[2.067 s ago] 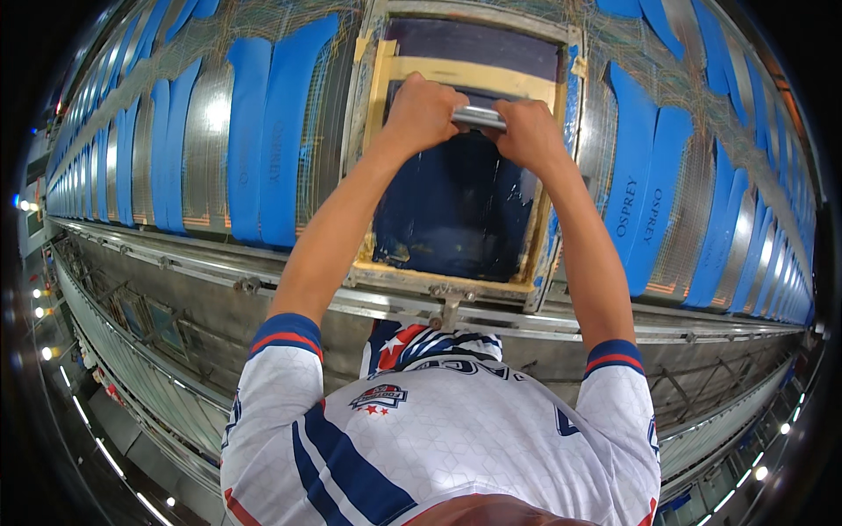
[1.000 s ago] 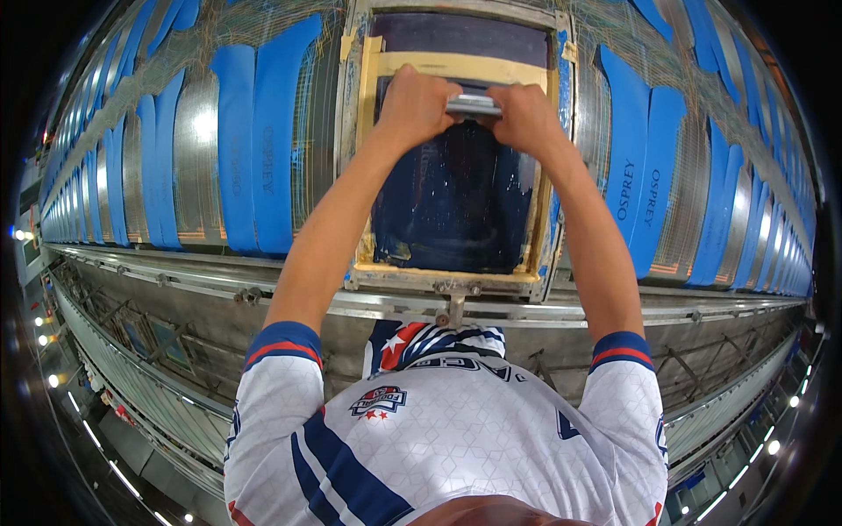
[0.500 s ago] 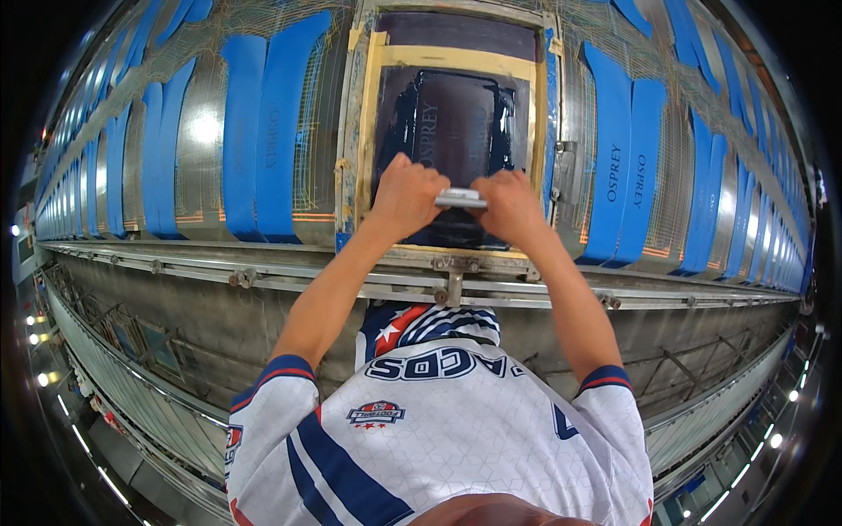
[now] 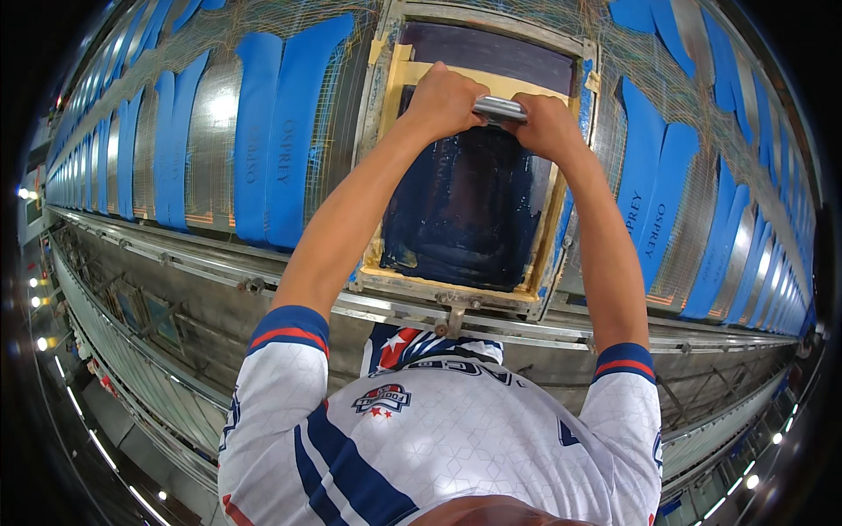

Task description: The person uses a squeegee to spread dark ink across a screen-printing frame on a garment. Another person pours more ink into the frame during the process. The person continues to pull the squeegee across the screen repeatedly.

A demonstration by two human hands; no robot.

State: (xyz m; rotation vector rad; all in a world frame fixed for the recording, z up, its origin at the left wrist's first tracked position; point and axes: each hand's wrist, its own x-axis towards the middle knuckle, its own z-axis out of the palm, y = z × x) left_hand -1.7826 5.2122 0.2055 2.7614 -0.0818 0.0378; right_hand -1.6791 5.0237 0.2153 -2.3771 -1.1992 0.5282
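A printing screen (image 4: 469,197) in a worn metal frame, its inner edges lined with yellowish tape, lies on the long table before me. Dark wet ink covers its mesh. Both my hands grip a squeegee with a silvery metal holder (image 4: 501,109) over the far part of the mesh. My left hand (image 4: 443,101) is closed round its left end, and my right hand (image 4: 545,125) is wrapped round its right end. The squeegee's lower edge is hidden by my hands and the holder.
Blue fabric pieces (image 4: 256,140) lie in rows on the table left of the screen, and more blue pieces (image 4: 658,193) lie at the right. A metal rail (image 4: 386,314) with a small bracket (image 4: 453,317) runs along the table's near edge. Loose threads are strewn across the tabletop.
Both hands have pushed the squeegee from the near part of the screen to its far part. The near mesh now shows a dark ink layer.
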